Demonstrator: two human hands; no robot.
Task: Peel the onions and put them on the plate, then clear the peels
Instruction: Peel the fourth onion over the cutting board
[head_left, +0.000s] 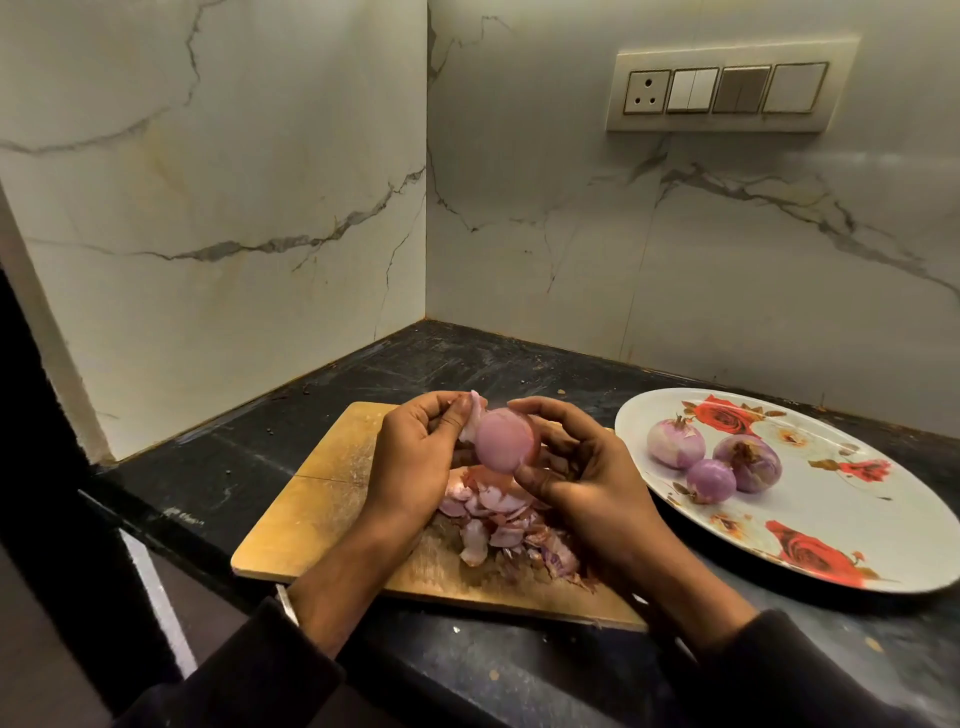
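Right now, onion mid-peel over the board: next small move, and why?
Probably pull the left hand away to strip the loose peel it pinches off the onion, letting it drop onto the peel pile on the cutting board. The right hand grips the onion, which looks nearly bare; three peeled onions already sit on the plate.

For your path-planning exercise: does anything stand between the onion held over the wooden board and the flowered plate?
Nothing visible does. The peeled purple onion sits in the right hand; the white rose-patterned plate lies just right, three onions on its far part, near part bare.
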